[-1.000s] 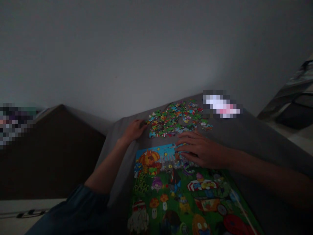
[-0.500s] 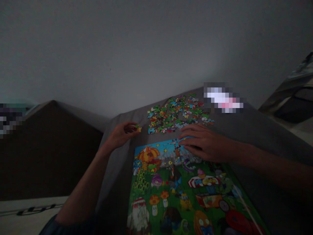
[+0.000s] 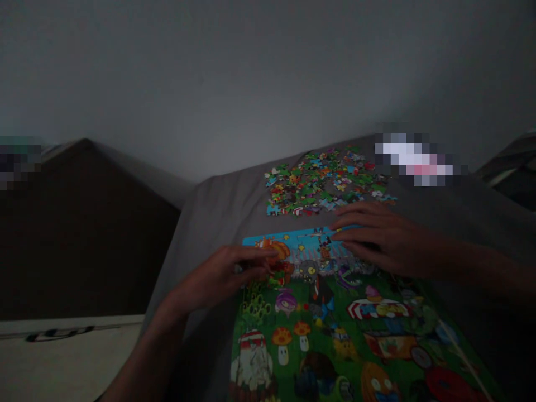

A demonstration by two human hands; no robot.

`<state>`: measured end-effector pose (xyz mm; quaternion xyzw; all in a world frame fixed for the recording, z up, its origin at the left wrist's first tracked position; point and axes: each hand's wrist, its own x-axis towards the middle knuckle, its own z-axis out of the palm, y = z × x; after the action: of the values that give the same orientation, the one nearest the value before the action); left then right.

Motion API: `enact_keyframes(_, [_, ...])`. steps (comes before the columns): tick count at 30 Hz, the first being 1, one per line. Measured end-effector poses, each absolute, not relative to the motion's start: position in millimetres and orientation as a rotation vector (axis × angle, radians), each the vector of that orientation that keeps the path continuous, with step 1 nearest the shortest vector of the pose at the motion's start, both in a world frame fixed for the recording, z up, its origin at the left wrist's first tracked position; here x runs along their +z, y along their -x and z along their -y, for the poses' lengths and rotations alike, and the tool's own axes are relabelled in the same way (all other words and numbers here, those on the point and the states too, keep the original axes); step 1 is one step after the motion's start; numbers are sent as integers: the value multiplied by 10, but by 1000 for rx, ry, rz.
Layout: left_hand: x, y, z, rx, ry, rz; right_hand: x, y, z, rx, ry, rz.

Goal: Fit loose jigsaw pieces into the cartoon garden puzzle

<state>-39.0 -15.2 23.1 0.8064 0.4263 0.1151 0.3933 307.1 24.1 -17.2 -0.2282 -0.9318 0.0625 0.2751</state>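
Left hand (image 3: 221, 273) half-curled over the far-left corner of the assembled jigsaw puzzle (image 3: 335, 329), any held piece impossible to tell; right hand (image 3: 385, 240) open, fingers resting on its far edge, gripping nothing; loose puzzle pieces (image 3: 322, 181) heaped just beyond on grey fabric (image 3: 218, 206).

Left hand (image 3: 218, 276) low, fingers extended forward, loosely together; right hand (image 3: 387, 240) palm down, fingers slightly spread.
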Motion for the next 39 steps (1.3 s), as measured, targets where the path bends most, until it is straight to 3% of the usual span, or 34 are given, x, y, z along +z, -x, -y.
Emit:
enact_keyframes(26, [70,426,111,222,-2241,-1250,-252,-3097,-244,110,538,2511])
enact_keyframes(39, [32,570,69,443,-2378,-1319,-219,-3080,-226,125,540,2508])
